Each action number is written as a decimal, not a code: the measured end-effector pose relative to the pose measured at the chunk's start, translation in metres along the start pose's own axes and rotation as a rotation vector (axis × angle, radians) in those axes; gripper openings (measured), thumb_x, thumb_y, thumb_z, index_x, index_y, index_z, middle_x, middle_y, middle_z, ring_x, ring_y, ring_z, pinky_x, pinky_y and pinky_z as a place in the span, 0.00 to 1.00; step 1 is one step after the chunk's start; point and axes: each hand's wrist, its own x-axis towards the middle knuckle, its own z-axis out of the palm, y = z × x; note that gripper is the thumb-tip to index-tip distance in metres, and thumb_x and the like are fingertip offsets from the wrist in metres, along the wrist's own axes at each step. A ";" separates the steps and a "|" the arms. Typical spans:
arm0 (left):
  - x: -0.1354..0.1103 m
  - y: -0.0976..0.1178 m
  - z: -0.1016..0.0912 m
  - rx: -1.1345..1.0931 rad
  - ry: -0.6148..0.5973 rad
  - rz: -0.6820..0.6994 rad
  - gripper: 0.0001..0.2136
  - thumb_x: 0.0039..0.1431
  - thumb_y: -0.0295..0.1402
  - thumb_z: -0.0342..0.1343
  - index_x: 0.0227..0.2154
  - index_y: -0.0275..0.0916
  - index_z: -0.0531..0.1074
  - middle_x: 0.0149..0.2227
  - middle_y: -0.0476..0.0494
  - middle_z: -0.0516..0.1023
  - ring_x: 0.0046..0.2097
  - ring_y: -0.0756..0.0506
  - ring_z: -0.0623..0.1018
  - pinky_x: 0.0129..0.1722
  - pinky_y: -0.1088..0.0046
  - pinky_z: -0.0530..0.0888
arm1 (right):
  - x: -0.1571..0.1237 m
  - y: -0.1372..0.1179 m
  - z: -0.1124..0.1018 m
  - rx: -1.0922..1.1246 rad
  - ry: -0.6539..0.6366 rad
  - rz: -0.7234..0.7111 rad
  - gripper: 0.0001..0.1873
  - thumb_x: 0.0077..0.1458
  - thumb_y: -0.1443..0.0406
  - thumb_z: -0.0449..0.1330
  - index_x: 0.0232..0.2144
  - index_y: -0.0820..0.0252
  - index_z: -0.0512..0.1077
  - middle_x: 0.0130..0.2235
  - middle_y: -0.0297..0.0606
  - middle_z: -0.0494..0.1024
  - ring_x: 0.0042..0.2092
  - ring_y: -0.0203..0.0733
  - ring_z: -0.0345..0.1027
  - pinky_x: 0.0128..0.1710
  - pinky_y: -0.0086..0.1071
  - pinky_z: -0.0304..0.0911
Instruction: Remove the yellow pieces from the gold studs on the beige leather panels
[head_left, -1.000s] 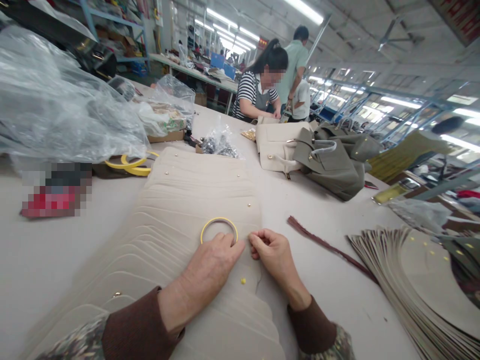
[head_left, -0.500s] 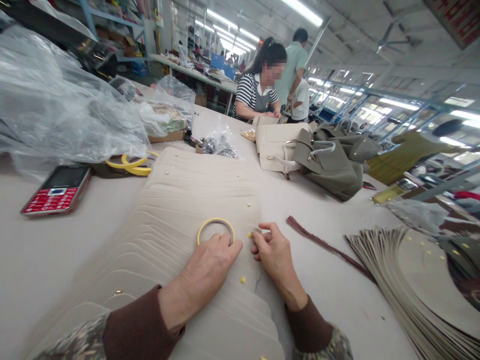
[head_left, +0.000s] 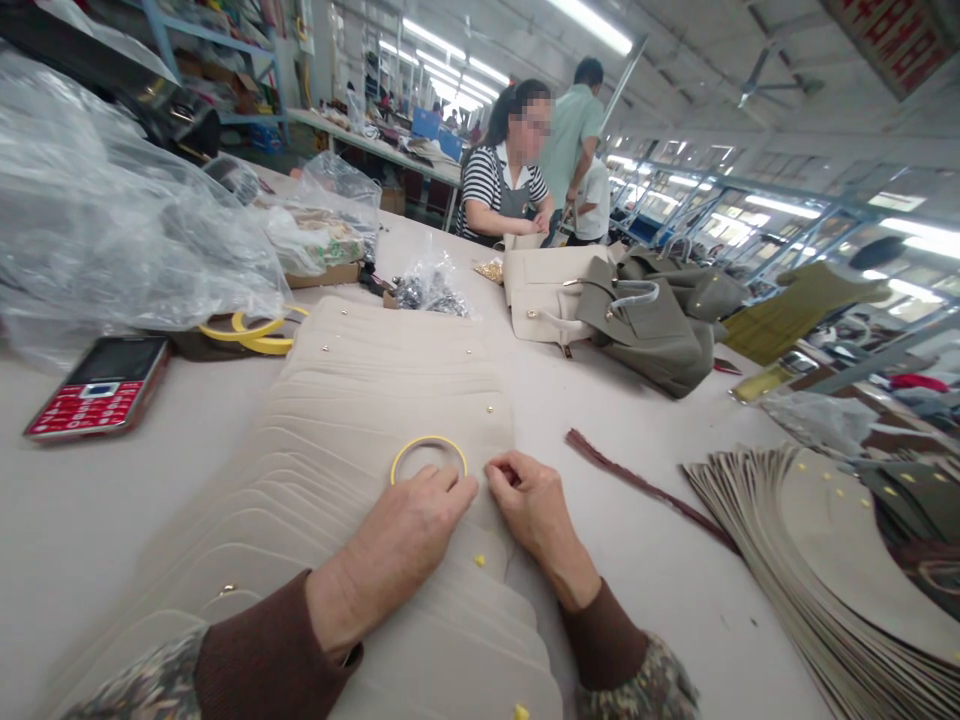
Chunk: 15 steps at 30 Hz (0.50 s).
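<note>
A long fanned row of cream leather panels (head_left: 375, 400) lies on the table in front of me. My left hand (head_left: 409, 530) rests on it, fingers curled over the near edge of a thin yellow tape ring (head_left: 427, 445). My right hand (head_left: 529, 500) sits just right of the ring, fingertips pinched together on the panel's edge; what they pinch is too small to make out. A small yellow dot (head_left: 478, 561) lies on a panel between my wrists.
A red phone (head_left: 97, 385) lies at the left by clear plastic bags (head_left: 112, 230) and yellow tape rolls (head_left: 255, 335). Olive and cream handbags (head_left: 645, 320) stand behind. Fanned olive pieces (head_left: 810, 560) and a maroon strip (head_left: 637, 485) lie right. A person in stripes (head_left: 502, 190) works opposite.
My right hand opened slightly with fingers raised half a second ago, then drew back into a pinch beside the ring. The left hand stayed on the ring.
</note>
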 end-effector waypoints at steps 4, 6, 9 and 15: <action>0.000 -0.008 -0.002 -0.103 0.178 0.007 0.08 0.66 0.27 0.44 0.39 0.40 0.69 0.33 0.47 0.75 0.36 0.46 0.76 0.36 0.71 0.72 | -0.010 0.000 -0.016 0.112 -0.291 0.032 0.08 0.50 0.69 0.58 0.23 0.59 0.75 0.20 0.29 0.73 0.22 0.33 0.63 0.23 0.25 0.56; -0.001 -0.012 0.002 -0.172 0.260 0.055 0.09 0.67 0.28 0.45 0.45 0.40 0.67 0.35 0.48 0.78 0.36 0.47 0.77 0.35 0.73 0.73 | -0.014 0.000 -0.020 0.177 -0.333 0.048 0.08 0.51 0.69 0.58 0.23 0.60 0.75 0.20 0.29 0.73 0.22 0.33 0.63 0.23 0.25 0.56; -0.002 -0.014 0.009 -0.206 0.330 0.117 0.15 0.67 0.30 0.46 0.55 0.40 0.60 0.40 0.46 0.80 0.38 0.48 0.79 0.37 0.73 0.74 | -0.018 -0.004 -0.020 0.294 -0.138 0.019 0.07 0.53 0.68 0.58 0.29 0.61 0.77 0.26 0.34 0.78 0.26 0.35 0.68 0.27 0.26 0.62; -0.003 -0.010 0.011 -0.206 0.272 0.126 0.14 0.68 0.30 0.45 0.55 0.38 0.57 0.39 0.45 0.80 0.38 0.47 0.81 0.33 0.74 0.74 | -0.018 -0.016 -0.014 0.314 -0.025 -0.326 0.10 0.57 0.71 0.57 0.39 0.59 0.75 0.35 0.39 0.79 0.35 0.38 0.71 0.37 0.30 0.66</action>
